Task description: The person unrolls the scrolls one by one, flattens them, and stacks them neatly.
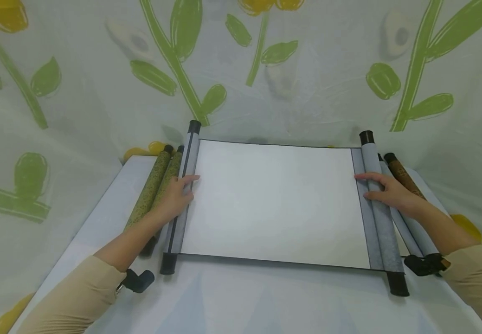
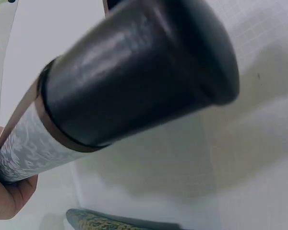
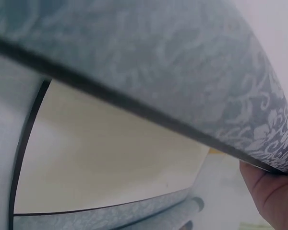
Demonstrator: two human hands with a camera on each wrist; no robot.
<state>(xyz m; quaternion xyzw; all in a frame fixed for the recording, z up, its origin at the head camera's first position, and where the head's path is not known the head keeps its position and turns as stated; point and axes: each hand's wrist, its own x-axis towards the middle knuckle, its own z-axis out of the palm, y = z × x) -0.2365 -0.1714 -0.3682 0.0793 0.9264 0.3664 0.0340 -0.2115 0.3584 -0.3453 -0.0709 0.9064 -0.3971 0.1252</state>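
Both hands on an unrolled blank scroll, one at each rolled end.
Scroll (image 1: 274,204) lies flat on the white table (image 1: 232,301). Left hand (image 1: 174,197) curls over the left roller (image 1: 184,190); right hand (image 1: 387,190) curls over the right roller (image 1: 376,195). Green patterned scrolls (image 1: 155,185) just left, further rolled scrolls (image 1: 408,204) just right.
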